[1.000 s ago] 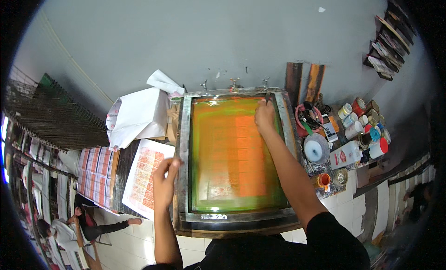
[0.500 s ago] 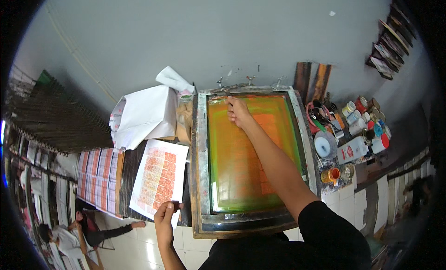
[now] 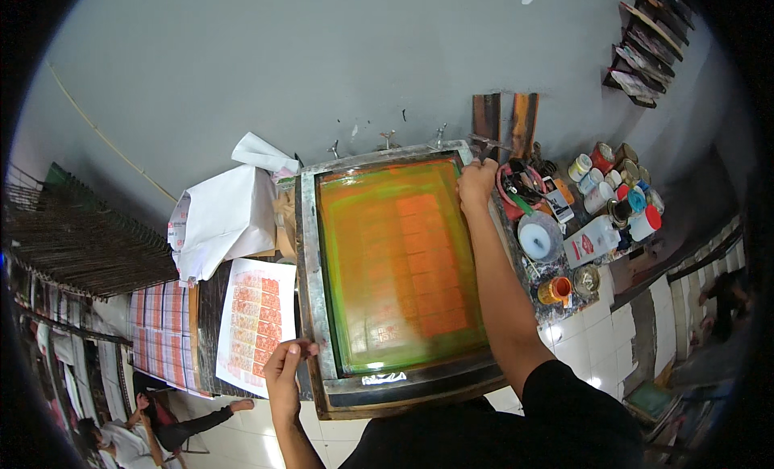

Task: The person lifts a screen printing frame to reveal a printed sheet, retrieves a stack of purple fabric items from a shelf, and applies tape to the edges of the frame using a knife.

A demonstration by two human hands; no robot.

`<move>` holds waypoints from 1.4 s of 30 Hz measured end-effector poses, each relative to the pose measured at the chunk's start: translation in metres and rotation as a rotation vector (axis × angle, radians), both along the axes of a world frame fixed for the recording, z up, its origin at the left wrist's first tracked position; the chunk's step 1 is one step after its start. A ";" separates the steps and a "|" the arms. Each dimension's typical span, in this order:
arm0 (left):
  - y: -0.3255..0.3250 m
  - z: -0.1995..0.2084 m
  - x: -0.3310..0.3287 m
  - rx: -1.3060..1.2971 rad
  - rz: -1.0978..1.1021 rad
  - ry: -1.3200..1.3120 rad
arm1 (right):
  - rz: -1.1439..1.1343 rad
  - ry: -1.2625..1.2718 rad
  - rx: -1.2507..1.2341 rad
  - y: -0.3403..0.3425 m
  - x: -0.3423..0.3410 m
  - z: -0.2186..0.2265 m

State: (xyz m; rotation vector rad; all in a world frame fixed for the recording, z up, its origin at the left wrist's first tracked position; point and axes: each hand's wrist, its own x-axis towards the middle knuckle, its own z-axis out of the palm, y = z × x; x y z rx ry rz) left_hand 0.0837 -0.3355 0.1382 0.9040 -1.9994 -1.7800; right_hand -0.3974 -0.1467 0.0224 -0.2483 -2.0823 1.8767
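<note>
A screen-printing frame (image 3: 311, 251) stands in front of me, its mesh (image 3: 363, 267) smeared with green and orange ink and a column of orange block shapes showing through. At the frame's far right corner my right hand (image 3: 477, 185) is closed, its arm reaching along the right side. A thin greyish strip (image 3: 493, 141) shows just beyond those fingers; what they grip is hidden. By the frame's lower left edge my left hand (image 3: 284, 376) is closed, thumb against curled fingers, with anything in it too small to make out. Next to it lies a printed sheet (image 3: 256, 324) with rows of red-orange and yellow blocks.
Wrapped white paper (image 3: 230, 215) sits at the left, above stacked striped prints (image 3: 165, 336). Jars and paint cans (image 3: 617, 183), a white bottle (image 3: 591, 241), a bowl (image 3: 538, 237) and an orange cup (image 3: 555, 290) crowd the right. A person (image 3: 133, 437) sits at the lower left.
My right hand has moved right, from over the far part of the mesh to the frame's far right corner. The whole view has shifted. My left hand stays near the frame's lower left.
</note>
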 end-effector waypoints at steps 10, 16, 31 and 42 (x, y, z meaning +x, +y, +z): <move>0.053 0.002 -0.048 0.000 -0.053 0.040 | 0.733 -0.179 -0.611 0.032 0.154 0.117; 0.070 -0.007 -0.070 -0.014 -0.092 0.024 | 0.743 -0.053 -0.591 0.161 0.106 0.147; 0.110 0.008 -0.052 -0.048 0.148 -0.151 | 0.490 -0.397 -0.233 0.290 -0.138 -0.007; 0.088 -0.003 -0.009 -0.097 0.401 -0.024 | 0.546 -0.107 1.097 0.254 -0.136 -0.005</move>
